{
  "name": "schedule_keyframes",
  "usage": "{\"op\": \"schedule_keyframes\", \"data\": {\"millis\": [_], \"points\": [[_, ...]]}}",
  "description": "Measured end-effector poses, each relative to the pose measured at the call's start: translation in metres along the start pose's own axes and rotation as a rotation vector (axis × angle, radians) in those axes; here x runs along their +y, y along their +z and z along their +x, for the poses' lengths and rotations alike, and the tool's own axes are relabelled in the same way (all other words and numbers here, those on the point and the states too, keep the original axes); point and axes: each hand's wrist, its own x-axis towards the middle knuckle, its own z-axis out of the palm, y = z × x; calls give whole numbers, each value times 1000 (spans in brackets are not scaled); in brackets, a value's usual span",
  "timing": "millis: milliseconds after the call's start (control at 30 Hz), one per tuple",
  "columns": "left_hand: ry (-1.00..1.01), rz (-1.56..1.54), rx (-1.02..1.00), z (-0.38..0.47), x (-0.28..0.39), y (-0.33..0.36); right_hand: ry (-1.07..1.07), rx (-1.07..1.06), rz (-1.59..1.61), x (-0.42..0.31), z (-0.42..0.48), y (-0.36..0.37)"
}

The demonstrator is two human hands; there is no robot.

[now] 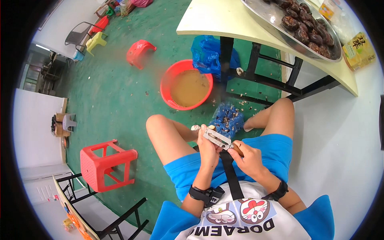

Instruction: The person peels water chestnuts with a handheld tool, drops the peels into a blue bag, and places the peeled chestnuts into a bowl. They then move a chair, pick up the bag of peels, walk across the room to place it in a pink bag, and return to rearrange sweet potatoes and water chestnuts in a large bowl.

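My right hand (247,157) grips the wooden handle of a flat metal peeler (217,139) with a slotted blade. The blade lies across the fingers of my left hand (207,151), which is closed around a small pale-and-brown piece (212,127), mostly hidden behind the blade. Both hands are held above my lap, between my knees. Below and beyond them, a crumpled blue plastic bag (228,118) on the floor holds dark and pale scraps.
A red basin (168,99) of murky yellowish liquid stands ahead, beside another blue bag (205,54). At the upper right, a table (207,18) bears a metal tray (271,18) of dark brown lumps (306,25). Red stools (96,168) stand leftward. Pale scraps litter the green floor.
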Motion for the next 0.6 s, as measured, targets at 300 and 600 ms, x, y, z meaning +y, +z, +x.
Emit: {"op": "schedule_keyframes", "data": {"millis": [300, 600], "points": [[132, 89, 9, -4, 3, 18, 43, -4, -71, -7, 5, -18], [255, 69, -15, 6, -12, -1, 95, -21, -54, -18, -5, -14]]}}
